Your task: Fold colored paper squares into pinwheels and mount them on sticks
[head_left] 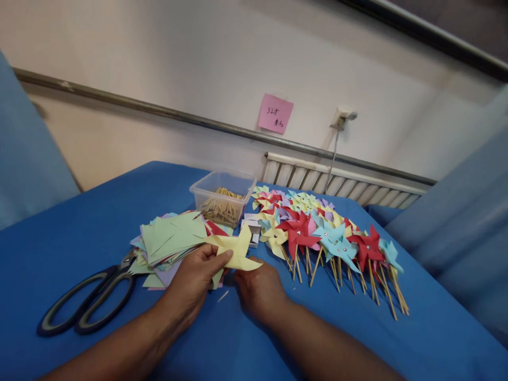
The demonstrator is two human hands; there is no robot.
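Note:
A pale yellow paper pinwheel [237,251] with folded blades is pinched between the thumb and fingers of my left hand [201,270]. My right hand [260,290] is closed just below and behind the pinwheel's right blade, and its fingertips are hidden, so what it grips does not show. Behind my left hand lies a messy stack of cut coloured paper squares [170,238], light green on top. Just beyond the pinwheel stands a small open white box [254,237]. A thin pale sliver [223,296] rests on the cloth between my wrists.
Large dark-handled scissors [95,296] lie at the left, blades against the paper stack. A clear plastic box [198,197] holds many thin sticks. Many finished pinwheels [298,233] on sticks lie in rows at right on the blue tablecloth [159,177]. A radiator [337,182] stands behind.

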